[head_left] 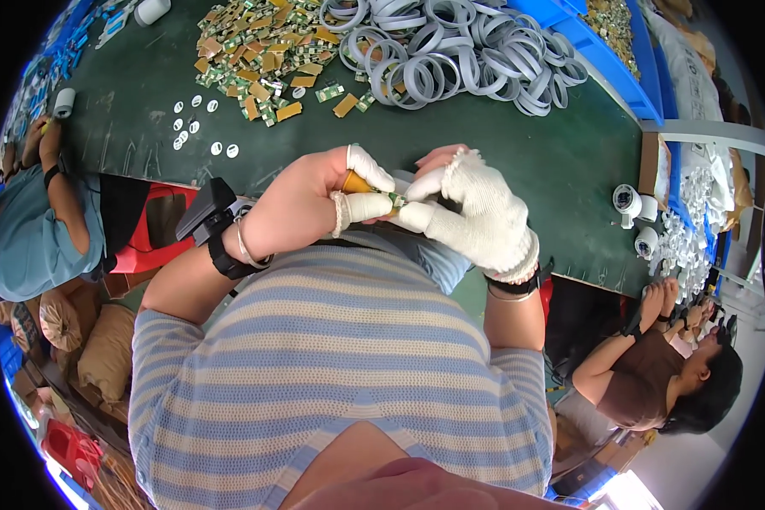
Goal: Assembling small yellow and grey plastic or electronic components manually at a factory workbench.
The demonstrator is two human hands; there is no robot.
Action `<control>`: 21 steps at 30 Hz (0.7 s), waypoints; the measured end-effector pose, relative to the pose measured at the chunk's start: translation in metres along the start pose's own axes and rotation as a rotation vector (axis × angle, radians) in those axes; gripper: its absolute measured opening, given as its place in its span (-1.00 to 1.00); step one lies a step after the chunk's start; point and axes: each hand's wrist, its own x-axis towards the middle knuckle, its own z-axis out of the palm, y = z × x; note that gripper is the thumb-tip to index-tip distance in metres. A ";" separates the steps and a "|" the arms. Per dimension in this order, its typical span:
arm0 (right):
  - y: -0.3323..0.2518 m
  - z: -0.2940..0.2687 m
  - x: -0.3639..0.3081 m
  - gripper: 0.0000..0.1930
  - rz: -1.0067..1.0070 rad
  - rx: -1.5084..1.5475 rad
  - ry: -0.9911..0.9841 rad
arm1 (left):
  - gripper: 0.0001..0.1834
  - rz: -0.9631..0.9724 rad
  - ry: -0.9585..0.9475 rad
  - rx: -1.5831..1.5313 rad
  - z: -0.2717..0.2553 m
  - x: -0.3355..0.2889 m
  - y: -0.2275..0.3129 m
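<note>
A: State the condition of the left hand [302,204].

B: The left hand is bare apart from white finger covers on the thumb and forefinger. Those two fingers are pinched on a small orange-and-green part [374,189]. A black strap sits on that wrist.

A: And the right hand [476,212]?

B: The right hand wears a white knit glove. Its thumb and forefinger close on the other end of the same part, so both hands grip it, fingertips almost touching.

A: Location of the part?

B: It is held in the air just off the near edge of the dark green table [561,178], above the person's striped shirt [340,357]. Its exact shape is too small to tell.

A: What lies on the table?

B: A heap of small green and tan boards [259,55] lies toward the far edge, with a pile of grey rings [459,51] just to its right. Small white discs [197,127] are scattered nearer the left edge. Blue bins [603,51] stand at the far right corner. Two white, camera-like units [633,204] stand at the right edge.

A: Other people?

B: One person sits at each side, left and right.
</note>
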 end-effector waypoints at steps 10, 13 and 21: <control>0.003 0.004 0.003 -0.78 -0.183 -0.183 0.022 | -0.85 0.345 0.123 0.673 0.013 -0.010 0.008; 0.001 0.001 0.004 -0.78 -0.198 -0.244 0.008 | -0.83 0.381 0.087 0.753 0.011 -0.005 0.008; 0.008 -0.045 -0.016 -0.66 -0.013 -0.289 0.474 | -0.71 0.336 0.294 0.274 -0.048 -0.044 0.020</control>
